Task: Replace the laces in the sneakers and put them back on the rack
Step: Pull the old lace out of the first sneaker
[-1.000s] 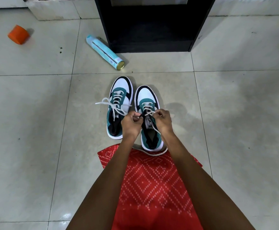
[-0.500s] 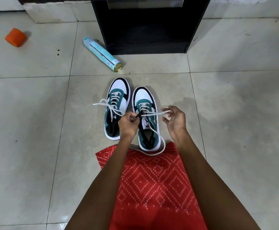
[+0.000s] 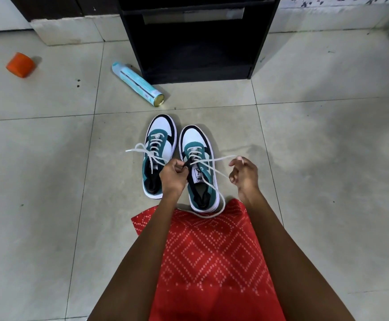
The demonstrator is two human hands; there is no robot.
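Observation:
Two teal, white and black sneakers stand side by side on the tiled floor, toes away from me. The left sneaker (image 3: 157, 156) is laced, its white ends trailing to the left. My left hand (image 3: 172, 176) pinches the right sneaker (image 3: 199, 165) at its left upper eyelets, beside the tongue. My right hand (image 3: 244, 173) is out to the right, holding the white lace (image 3: 214, 159) stretched from the eyelets. The lace's slack loops around the heel onto red cloth.
A black shoe rack (image 3: 197, 38) with an open lower shelf stands straight ahead. A light blue spray can (image 3: 138, 84) lies on the floor left of it. An orange cup (image 3: 20, 65) lies far left. Red patterned cloth (image 3: 212, 262) covers my lap.
My right hand has moved from the tongue out to the right, drawing the lace through the eyelets. The left hand has stayed at the right sneaker. The view has tilted slightly.

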